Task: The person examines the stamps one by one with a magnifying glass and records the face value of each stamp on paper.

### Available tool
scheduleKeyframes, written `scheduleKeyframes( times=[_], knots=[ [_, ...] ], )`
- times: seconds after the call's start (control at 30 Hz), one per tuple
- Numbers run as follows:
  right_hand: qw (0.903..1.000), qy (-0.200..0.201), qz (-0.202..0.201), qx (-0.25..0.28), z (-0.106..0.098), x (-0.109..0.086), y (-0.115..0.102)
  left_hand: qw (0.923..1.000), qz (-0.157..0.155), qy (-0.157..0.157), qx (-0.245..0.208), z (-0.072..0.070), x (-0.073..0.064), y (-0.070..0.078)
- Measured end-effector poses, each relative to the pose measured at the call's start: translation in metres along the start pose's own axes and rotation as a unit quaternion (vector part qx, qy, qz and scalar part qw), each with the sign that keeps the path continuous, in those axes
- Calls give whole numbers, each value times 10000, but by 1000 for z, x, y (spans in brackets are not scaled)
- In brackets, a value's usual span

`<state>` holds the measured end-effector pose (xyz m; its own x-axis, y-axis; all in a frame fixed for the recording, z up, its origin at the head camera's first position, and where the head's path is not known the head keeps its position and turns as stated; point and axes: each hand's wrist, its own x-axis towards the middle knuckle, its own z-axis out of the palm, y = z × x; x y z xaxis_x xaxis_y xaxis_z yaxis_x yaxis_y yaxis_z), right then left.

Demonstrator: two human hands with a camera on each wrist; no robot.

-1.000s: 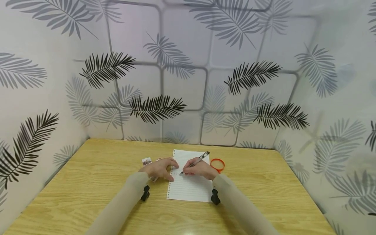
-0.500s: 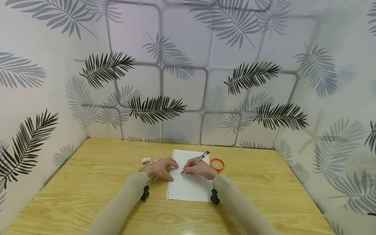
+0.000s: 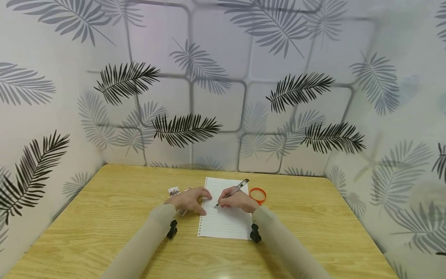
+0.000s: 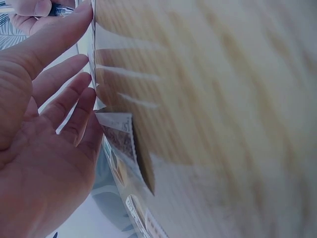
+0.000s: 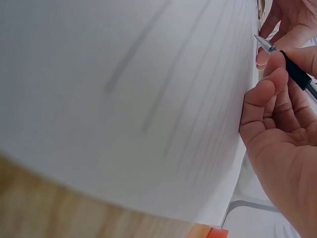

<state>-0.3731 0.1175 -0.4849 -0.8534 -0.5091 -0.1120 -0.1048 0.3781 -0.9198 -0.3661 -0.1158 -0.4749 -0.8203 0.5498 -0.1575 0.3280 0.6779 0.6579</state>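
A lined sheet of loose-leaf paper (image 3: 223, 226), punched along its left edge, lies on the wooden table. My right hand (image 3: 238, 200) pinches a pen (image 3: 240, 186) with a dark grip and clear barrel. In the head view its tip is at the paper, beside faint handwriting near the left margin. The curled lower fingers rest on the sheet in the right wrist view. My left hand (image 3: 189, 199) spreads over the sheet's left edge, thumb and fingertips touching it. Under and beside that hand lie small printed paper pieces (image 4: 119, 131), partly hidden by it.
An orange-red ring (image 3: 258, 195) lies just right of the paper, its lower end hidden behind the right hand. The wooden table (image 3: 139, 182) runs back to a leaf-patterned wall (image 3: 219, 104). Black bands are on both wrists.
The right hand and pen have shifted very slightly right, and the faint writing at the tip has grown a little. The left hand and the paper stay in place.
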Motion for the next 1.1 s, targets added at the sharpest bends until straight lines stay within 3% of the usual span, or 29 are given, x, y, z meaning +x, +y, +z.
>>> scheduleKeyframes(
  times=[0.63, 0.97, 1.1],
  knots=[
    [9998, 206, 31, 6, -4, -1, 4, 10000, 21, 19, 9, 1, 2, 1],
    [9971, 223, 60, 722, -10, -7, 4, 9997, 135, 34, 209, 3, -1, 2],
    [9972, 81, -26, 736, -10, -10, 3, 9997, 75, 41, 245, 3, -3, 0]
  ],
)
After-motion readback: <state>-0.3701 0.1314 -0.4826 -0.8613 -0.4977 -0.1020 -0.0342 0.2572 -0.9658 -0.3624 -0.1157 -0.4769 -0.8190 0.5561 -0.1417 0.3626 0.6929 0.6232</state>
